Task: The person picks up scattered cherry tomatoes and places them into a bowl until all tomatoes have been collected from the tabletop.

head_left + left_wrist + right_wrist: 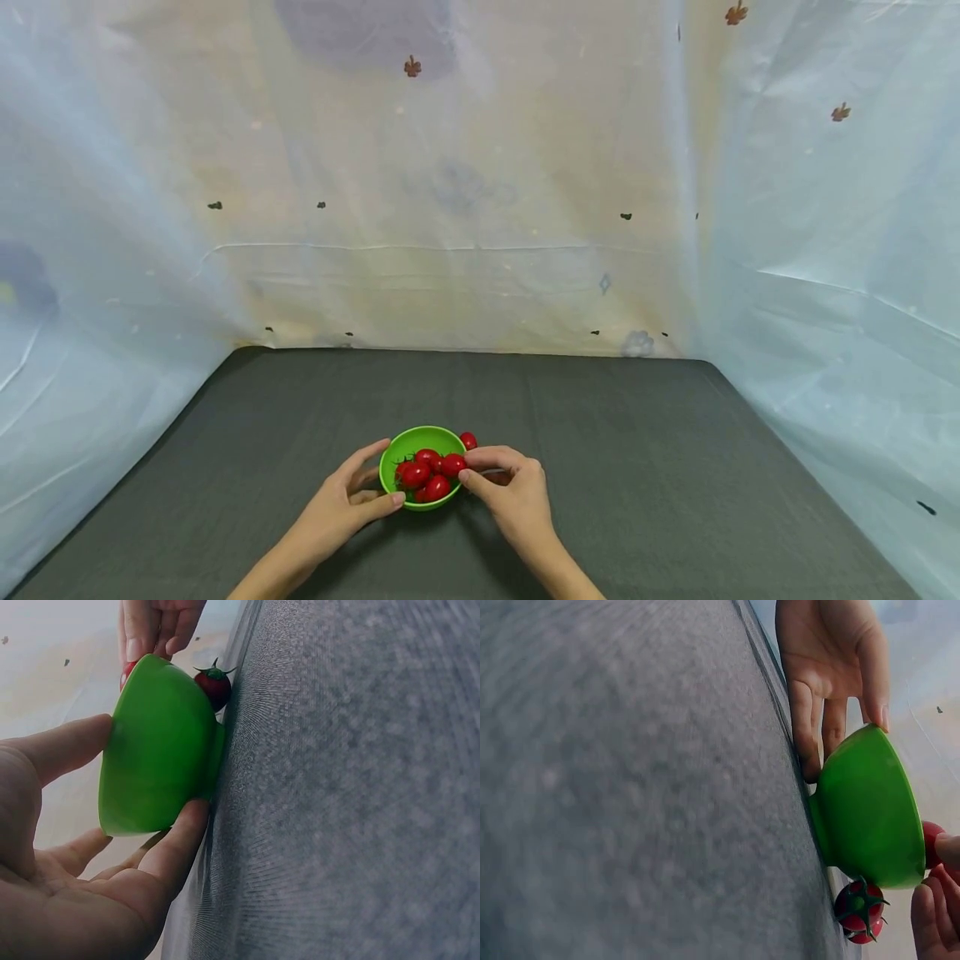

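A small green bowl (424, 434) stands on the dark cloth with several red cherry tomatoes (415, 475) in it, some with green stems. My left hand (333, 510) grips the bowl from its left side, the thumb at the near rim and the fingers spread round the wall. Between thumb and fingertips, my right hand (521, 497) pinches a cherry tomato (453, 465) at the right rim. Outside the bowl, on its right, another cherry tomato (468, 440) rests on the cloth. In the right wrist view, two stemmed tomatoes (859, 903) lie close together beside the bowl, one partly hidden.
The dark grey cloth (637, 467) covers the flat surface under the bowl. Pale plastic sheeting (465, 183) with printed flowers hangs behind it, and more sheeting (840, 250) encloses the right side and the left.
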`<action>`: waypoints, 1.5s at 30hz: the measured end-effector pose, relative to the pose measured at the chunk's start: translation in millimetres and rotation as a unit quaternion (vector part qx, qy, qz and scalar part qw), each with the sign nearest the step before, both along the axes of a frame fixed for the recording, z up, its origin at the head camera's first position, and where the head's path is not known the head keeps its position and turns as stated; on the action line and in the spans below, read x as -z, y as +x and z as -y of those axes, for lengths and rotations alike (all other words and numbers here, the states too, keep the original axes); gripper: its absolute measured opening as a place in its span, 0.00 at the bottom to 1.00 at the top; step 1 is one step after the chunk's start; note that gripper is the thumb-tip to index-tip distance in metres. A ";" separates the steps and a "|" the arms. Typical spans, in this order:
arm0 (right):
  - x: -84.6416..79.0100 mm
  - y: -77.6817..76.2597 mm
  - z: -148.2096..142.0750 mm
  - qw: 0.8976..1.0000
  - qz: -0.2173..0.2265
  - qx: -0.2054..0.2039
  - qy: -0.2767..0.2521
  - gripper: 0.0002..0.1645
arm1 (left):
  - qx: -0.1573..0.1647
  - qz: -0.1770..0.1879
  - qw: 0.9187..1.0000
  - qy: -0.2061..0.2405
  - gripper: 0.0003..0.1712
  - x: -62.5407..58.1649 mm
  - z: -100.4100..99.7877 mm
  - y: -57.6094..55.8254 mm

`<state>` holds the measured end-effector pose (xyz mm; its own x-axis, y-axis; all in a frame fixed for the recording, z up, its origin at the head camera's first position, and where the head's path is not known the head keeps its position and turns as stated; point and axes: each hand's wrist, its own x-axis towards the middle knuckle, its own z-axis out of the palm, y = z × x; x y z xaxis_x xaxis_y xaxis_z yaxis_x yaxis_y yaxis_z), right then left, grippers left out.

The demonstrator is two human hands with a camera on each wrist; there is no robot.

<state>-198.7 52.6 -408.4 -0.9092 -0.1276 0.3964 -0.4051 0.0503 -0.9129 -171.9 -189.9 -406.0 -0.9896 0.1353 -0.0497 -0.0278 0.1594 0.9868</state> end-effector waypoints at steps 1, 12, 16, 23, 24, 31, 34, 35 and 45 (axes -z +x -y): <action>0.2 -0.3 -0.4 1.000 0.000 -0.003 -0.003 0.10 | 0.000 -0.001 1.000 -0.001 0.47 0.1 0.1 0.1; 4.3 -0.5 -7.0 0.999 0.052 -0.007 -0.009 0.12 | 0.007 -0.003 1.000 0.011 0.47 7.5 0.8 -0.1; 4.3 -3.4 -9.2 0.998 0.063 0.006 0.000 0.11 | 0.004 0.001 1.000 0.007 0.47 8.8 1.7 -0.3; 0.1 -11.2 -19.2 0.998 0.058 0.030 0.011 0.11 | -0.003 -0.004 1.000 -0.002 0.46 6.3 1.2 -3.2; 0.4 -12.2 -21.0 0.998 0.058 0.032 0.011 0.12 | -0.004 -0.004 1.000 -0.005 0.46 6.1 1.4 -2.9; 3.1 -17.6 -30.0 0.995 0.088 -0.035 0.041 0.19 | 0.003 -0.009 1.000 -0.003 0.46 5.8 1.8 -2.2; 5.2 -19.9 -31.5 0.992 0.087 -0.067 0.054 0.20 | 0.010 -0.013 1.000 0.000 0.46 5.3 1.3 -2.2; 6.3 -20.6 -31.8 0.992 0.086 -0.075 0.057 0.20 | 0.012 -0.013 1.000 0.001 0.46 5.1 1.2 -2.0; 2.5 -23.2 -30.5 0.986 0.078 -0.091 0.119 0.21 | 0.011 -0.010 1.000 0.001 0.46 1.3 1.1 0.4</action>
<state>-221.8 83.1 -410.9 -0.9103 -0.3667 0.1918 -0.2819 0.2101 -0.9361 -171.5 -191.0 -407.3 -0.9872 0.1565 -0.0299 -0.0048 0.1584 0.9874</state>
